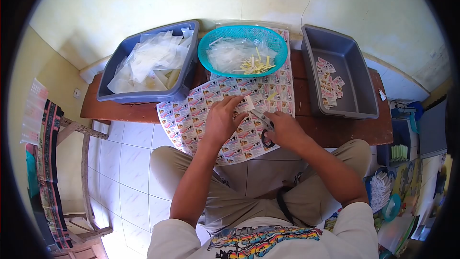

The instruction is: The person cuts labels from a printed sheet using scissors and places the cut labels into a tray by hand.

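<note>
My left hand (222, 119) is over the large sheet of printed labels (189, 115), its fingers closed on a small white-edged label piece (248, 102). In my right hand (286, 130) are scissors (259, 114) with dark handles. Their blades point left and meet the edge of the label piece close to my left fingertips; whether they are parted I cannot tell. A thin yellow scrap (272, 96) lies on the sheet just beyond the scissors.
Behind the sheet stands a turquoise basket (203, 62) of clear plastic pieces and yellow strips. A grey tub (108, 84) of plastic bags sits left on the wooden bench (342, 132). Cut labels (328, 86) lie in the right grey tub (352, 74).
</note>
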{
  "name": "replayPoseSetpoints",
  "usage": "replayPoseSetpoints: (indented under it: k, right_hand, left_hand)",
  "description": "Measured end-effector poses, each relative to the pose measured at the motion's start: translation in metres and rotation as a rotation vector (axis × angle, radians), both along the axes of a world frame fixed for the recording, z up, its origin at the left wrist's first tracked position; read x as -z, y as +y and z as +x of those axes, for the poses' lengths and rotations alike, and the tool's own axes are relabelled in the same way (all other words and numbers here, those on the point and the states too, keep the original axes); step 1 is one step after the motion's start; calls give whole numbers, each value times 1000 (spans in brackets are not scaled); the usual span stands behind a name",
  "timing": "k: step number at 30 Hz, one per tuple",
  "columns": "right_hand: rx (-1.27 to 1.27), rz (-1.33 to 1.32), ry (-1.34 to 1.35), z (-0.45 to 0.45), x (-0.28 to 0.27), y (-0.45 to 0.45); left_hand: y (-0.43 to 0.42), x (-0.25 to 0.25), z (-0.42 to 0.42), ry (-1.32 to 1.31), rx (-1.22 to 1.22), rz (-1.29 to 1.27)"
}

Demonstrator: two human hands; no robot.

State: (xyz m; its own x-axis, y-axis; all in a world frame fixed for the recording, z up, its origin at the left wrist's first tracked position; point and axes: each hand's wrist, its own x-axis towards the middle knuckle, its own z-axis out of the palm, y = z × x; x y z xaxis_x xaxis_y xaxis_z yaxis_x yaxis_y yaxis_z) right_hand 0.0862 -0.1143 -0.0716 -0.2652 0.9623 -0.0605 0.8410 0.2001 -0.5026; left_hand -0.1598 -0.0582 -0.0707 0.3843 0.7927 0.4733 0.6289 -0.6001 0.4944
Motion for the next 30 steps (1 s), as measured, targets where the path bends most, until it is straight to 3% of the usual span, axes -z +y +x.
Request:
replayPoseSetpoints:
  k: [2, 5, 12, 17, 30]
  right_hand:
    - [-17, -90, -84, -6, -4, -8]
    - [-10, -20, -157, -13, 5, -15]
    - [-6, 14, -150, -12, 16, -6]
    - [22, -93, -2, -3, -11, -7]
    - [61, -18, 258, 18, -66, -13]
  left_hand:
    - [-2, -2, 0, -10, -1, -43]
    - [-4, -5, 0, -27, -2, -7]
    - [-6, -12, 3, -150, -15, -151]
    - [3, -11, 2, -126, -6, 18]
    - [42, -53, 5, -249, -3, 42]
